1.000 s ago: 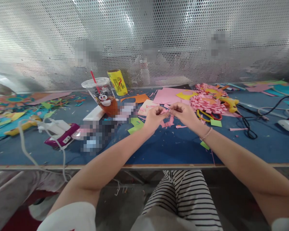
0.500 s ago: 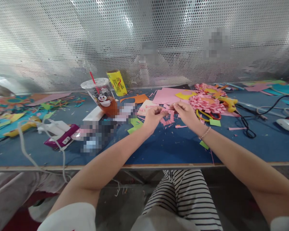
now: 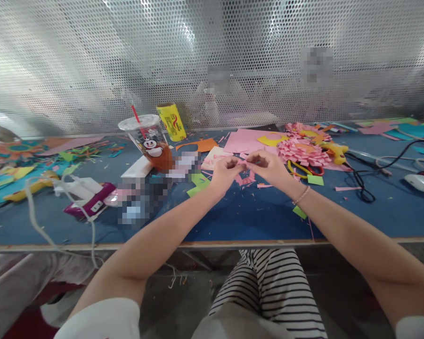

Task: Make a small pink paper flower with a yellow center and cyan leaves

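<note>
My left hand (image 3: 226, 175) and my right hand (image 3: 266, 168) meet fingertip to fingertip above the blue table (image 3: 240, 216). Both are closed in a pinch on a small pink paper strip (image 3: 241, 162), mostly covered by the fingers. Just below the fingertips lies a cluster of fringed pink paper (image 3: 245, 178). Beside my right hand rest scissors (image 3: 305, 170) with yellow and red handles and a fringed pink paper flower (image 3: 302, 151). Green paper scraps (image 3: 198, 184) lie by my left wrist.
A lidded drink cup (image 3: 151, 143) with a red straw and a yellow packet (image 3: 172, 122) stand left of centre. A purple-and-white power strip (image 3: 92, 201) with cables is at left. A yellow glue gun (image 3: 336, 153) lies at right. Perforated metal (image 3: 212, 42) closes the back.
My right hand has shifted slightly, and its fingertips have come down to the left, closer to my left fingertips. My left hand has barely moved.
</note>
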A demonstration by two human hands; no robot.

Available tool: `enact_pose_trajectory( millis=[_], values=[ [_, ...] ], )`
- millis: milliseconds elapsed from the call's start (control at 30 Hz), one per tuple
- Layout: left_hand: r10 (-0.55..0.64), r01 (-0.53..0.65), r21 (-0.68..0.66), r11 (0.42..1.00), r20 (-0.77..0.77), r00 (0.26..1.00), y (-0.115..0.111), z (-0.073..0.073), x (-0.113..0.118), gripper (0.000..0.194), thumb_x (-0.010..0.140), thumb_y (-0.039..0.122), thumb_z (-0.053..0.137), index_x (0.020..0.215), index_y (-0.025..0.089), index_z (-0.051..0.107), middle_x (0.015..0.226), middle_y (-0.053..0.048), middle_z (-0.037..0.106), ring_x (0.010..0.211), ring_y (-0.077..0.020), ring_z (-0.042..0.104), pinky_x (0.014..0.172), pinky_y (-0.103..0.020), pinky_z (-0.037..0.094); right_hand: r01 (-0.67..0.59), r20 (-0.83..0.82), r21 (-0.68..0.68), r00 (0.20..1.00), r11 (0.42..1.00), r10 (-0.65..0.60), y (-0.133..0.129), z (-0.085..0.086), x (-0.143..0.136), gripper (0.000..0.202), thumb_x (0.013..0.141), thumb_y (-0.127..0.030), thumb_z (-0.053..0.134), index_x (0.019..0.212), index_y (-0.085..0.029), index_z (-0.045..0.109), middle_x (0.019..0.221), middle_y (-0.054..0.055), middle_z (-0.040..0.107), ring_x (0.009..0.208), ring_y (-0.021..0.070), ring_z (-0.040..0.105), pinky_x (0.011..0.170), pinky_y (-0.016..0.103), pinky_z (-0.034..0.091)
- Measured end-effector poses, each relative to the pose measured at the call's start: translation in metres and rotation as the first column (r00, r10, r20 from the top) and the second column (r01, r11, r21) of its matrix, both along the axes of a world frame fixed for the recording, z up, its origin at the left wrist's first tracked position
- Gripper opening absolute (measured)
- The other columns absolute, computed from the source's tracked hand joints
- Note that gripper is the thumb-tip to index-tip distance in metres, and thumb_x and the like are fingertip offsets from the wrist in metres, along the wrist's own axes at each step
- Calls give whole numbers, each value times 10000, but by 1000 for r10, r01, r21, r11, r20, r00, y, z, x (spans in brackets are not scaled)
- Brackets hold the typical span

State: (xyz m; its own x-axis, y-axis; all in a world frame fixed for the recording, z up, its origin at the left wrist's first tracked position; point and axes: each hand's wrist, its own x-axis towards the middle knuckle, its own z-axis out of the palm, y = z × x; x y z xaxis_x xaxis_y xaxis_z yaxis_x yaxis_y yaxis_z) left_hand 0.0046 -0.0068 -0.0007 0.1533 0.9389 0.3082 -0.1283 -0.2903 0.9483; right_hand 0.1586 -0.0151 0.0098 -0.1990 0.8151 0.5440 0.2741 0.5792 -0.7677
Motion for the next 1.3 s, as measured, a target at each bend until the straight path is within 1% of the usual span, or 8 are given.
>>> enact_pose_trajectory(
  millis=[133,233,333,533,633,833,1033,1300],
  values=[
    [8,-8,-11,1000,15,1000,3,-2,-2,173,612,244,697,683,138,580,599,19,566,587,-97,559,624,-257,454,71,134,137,987,988,-90,-3,2,0,85,728,-220,582,791,-178,621,821,46,644,743,148,595,678,300,512],
    [17,-17,-5,1000,-18,1000,2,-1,-2,182,605,246,702,666,140,566,585,23,553,583,-97,557,620,-255,453,111,155,172,978,979,-138,-6,4,-1,63,733,-198,568,765,-177,619,786,43,649,710,146,593,660,299,506],
    [28,-27,9,1000,-50,998,0,0,-1,187,611,255,698,653,143,554,580,26,547,576,-90,544,609,-246,447,124,112,133,984,983,-140,-6,4,-3,60,718,-176,562,755,-173,610,779,40,649,701,143,596,638,286,495],
    [36,-34,35,999,-81,996,0,-2,-1,188,617,263,700,685,148,568,620,16,576,593,-92,546,606,-241,435,98,-3,-45,995,994,-99,-2,0,-4,27,688,-173,555,708,-166,572,681,5,618,585,110,562,573,261,457],
    [52,-48,52,998,-87,995,-2,-1,0,185,614,259,705,672,154,564,619,17,577,574,-86,529,576,-231,410,95,-27,-66,995,993,-97,-1,-1,-4,40,692,-179,556,720,-164,580,691,12,621,583,108,558,580,265,457],
    [108,-99,86,991,-111,988,-2,-2,1,214,618,273,712,631,161,531,533,45,474,481,-54,414,465,-211,304,114,-5,15,993,993,-114,-2,-5,-5,78,725,-178,549,765,-171,615,773,33,646,655,125,583,632,285,479],
    [80,-75,68,995,-64,995,-1,-3,1,197,624,241,692,636,162,512,566,34,504,555,-77,498,552,-224,391,115,6,85,993,990,-116,-1,-8,-5,80,747,-178,559,776,-177,633,801,39,648,697,134,596,645,287,486],
    [116,-116,32,993,-7,993,2,-4,1,173,610,174,662,617,161,489,553,56,452,540,-61,459,577,-222,391,68,39,168,996,984,-75,-6,-3,-4,139,755,-154,536,805,-191,660,834,45,656,777,156,612,702,312,499]
  ],
)
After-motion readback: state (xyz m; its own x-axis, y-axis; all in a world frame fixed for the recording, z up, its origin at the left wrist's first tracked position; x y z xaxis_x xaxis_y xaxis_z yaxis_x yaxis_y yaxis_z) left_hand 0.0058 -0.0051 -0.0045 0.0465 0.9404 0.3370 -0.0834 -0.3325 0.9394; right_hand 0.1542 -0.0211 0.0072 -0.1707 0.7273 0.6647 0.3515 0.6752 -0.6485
